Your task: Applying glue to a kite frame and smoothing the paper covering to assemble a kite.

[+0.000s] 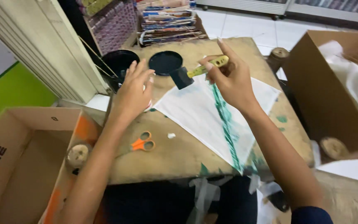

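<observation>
At the far left an open cardboard box [19,166] sits on the floor, its flaps turned out, and a round wooden stump end [78,155] shows just beside its orange-edged flap. Next comes the worn brown table [175,155], with a pair of orange-handled scissors [143,142] lying closed near its front left part and a small white scrap [171,135] just beside them. The left hand [133,93] rests near the table's back left corner with its fingers spread and slightly curled; it seems to press on something small and white under the palm, though the hand hides most of it. Just behind it stands a black pot [119,62], and to its right lies a round black lid [165,62]. A sheet of white cloth [195,116] spreads over the middle of the table, marked by a long green painted stripe [227,128] running from back to front. Above the stripe's far end the right hand [228,79] pinches the yellow handle of a foam brush [195,72] between thumb and fingers, the dark foam head tilted down near the lid, just above the cloth. A stack of printed papers [168,20] lies behind the table. At the far right stands a large brown cardboard box [311,91] holding white cloth.
</observation>
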